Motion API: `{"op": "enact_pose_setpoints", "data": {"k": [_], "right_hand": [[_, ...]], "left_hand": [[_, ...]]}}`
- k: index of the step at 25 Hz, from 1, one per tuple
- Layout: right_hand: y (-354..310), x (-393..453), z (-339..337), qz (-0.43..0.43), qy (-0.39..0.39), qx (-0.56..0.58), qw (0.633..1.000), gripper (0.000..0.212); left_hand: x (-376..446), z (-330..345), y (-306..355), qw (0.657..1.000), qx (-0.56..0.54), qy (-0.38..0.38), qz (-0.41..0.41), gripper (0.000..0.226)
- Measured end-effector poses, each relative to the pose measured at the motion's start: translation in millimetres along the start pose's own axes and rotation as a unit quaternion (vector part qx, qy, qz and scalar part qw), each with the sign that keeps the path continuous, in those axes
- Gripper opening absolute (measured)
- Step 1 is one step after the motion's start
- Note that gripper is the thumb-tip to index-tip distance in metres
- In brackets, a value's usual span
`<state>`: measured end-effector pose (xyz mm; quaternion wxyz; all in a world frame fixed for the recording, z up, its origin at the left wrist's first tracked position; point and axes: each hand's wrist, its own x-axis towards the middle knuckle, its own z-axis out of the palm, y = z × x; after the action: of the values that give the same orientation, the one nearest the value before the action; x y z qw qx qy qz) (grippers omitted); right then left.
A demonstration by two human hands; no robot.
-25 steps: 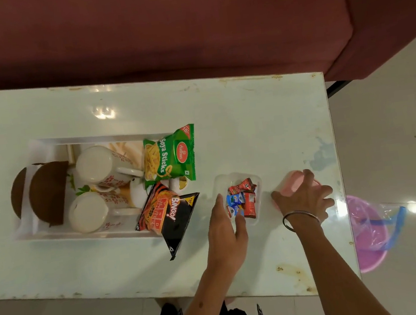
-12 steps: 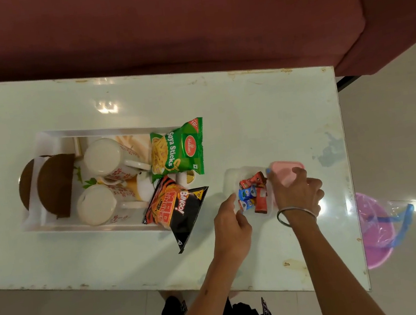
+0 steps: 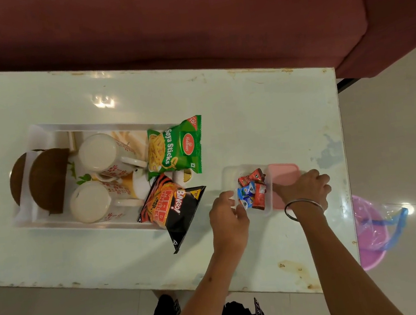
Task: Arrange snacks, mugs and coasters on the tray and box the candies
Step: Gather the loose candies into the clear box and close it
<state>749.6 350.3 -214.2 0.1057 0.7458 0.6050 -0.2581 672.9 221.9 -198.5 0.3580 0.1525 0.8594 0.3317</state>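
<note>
On the right part of the pale glossy worktop (image 3: 247, 105), just beyond my hands, sits the small clear plastic candy box (image 3: 230, 176) with red and blue wrapped candies (image 3: 252, 190) heaped in its near right half. My left hand (image 3: 228, 215) rests at the box's near left corner, fingers curled with the tips against its rim, steadying it rather than pinching any candy that I can make out. My right hand (image 3: 307, 188) has its grip closed over the near edge of the pink rounded plastic lid (image 3: 283, 174), which lies just right of the box with its left edge touching or slightly overlapping the box wall; I cannot tell whether it is lifted off the worktop. Further left, the white rectangular plastic tray (image 3: 49, 129) already carries two dark brown round coasters (image 3: 47, 181) at its left end, two white mugs with red floral print (image 3: 96, 155) in the middle, and at its right end a green soya sticks packet (image 3: 176, 146) and a black and orange Bingo chips packet (image 3: 174, 208), the latter hanging over the tray's near right corner. So the tray looks arranged, and the step in hand seems to be closing the box. Next I would need to bring the lid across to the left, square it over the opening while my left hand keeps the box from sliding, and press it down evenly, watching that the heaped candies do not hold one side up.
</note>
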Motion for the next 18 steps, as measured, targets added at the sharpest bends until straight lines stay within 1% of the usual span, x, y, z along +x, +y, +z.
{"op": "enact_pose_setpoints", "data": {"k": [3,5,7,8,9,11,12,13,15,17,18], "right_hand": [[5,-3,5,-0.048,0.023,-0.021,0.998,0.094],[11,-3,6,-0.086,0.02,-0.039,0.995,0.098],[15,-1,0,-0.093,0.014,-0.047,0.994,0.101],[16,2,-5,-0.075,0.013,-0.027,0.997,0.101],[17,3,-12,-0.047,0.009,0.017,0.999,0.1],[11,2,-25,-0.009,-0.017,0.14,0.99,0.097],[6,-4,-28,-0.012,-0.037,0.178,0.983,0.095],[-2,-12,-28,-0.031,-0.056,0.188,0.98,0.093],[-17,-33,-19,-0.089,-0.06,0.151,0.983,0.092],[-26,-53,-8,-0.142,-0.024,0.08,0.986,0.093],[-28,-60,-4,-0.156,-0.004,0.053,0.986,0.093]], "left_hand": [[-3,1,0,1.0,0.0,0.013,-0.009,0.031],[-5,0,1,1.0,-0.01,0.007,-0.013,0.031],[-5,0,0,1.0,-0.01,0.002,-0.01,0.032],[-4,0,1,1.0,-0.009,0.003,-0.007,0.033],[-3,-1,1,1.0,-0.011,0.002,-0.002,0.034],[-2,-2,4,0.999,-0.032,-0.002,0.008,0.037],[-2,-3,6,0.999,-0.044,-0.006,0.013,0.037],[-1,-3,7,0.998,-0.053,-0.007,0.014,0.037],[1,-4,7,0.998,-0.064,-0.004,0.005,0.036],[2,-5,7,0.997,-0.076,0.0,-0.006,0.036],[2,-5,8,0.997,-0.078,0.001,-0.007,0.036]]}}
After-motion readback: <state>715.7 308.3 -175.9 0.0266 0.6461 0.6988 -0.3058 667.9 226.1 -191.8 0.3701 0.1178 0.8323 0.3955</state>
